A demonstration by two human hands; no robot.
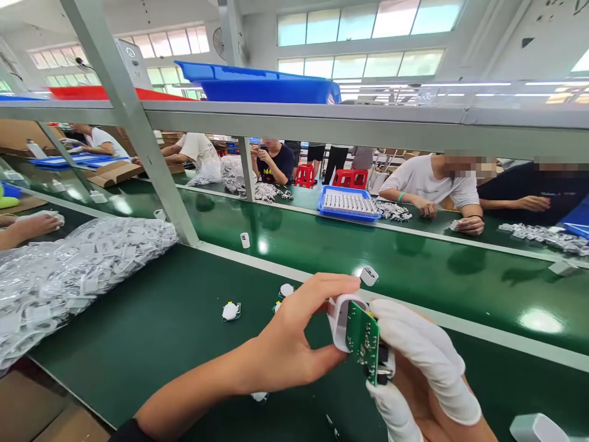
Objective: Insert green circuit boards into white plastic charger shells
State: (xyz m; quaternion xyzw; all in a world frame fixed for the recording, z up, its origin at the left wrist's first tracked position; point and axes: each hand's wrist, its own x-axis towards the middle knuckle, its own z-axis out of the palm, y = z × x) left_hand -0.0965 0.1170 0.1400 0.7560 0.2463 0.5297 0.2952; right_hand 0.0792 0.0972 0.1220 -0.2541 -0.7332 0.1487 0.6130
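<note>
Left fingers (332,286) grip the white housing (340,325); right of it, right fingers (405,328) pinch the circuit board (361,337). Keep both squarely aligned.

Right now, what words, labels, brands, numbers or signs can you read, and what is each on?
"N4", perhaps: yellow print on the dark shirt near centre; blurred.
Print on the far-right dark shirt: too blurred to read.
Circuit board, white housing: no readable text.
</note>
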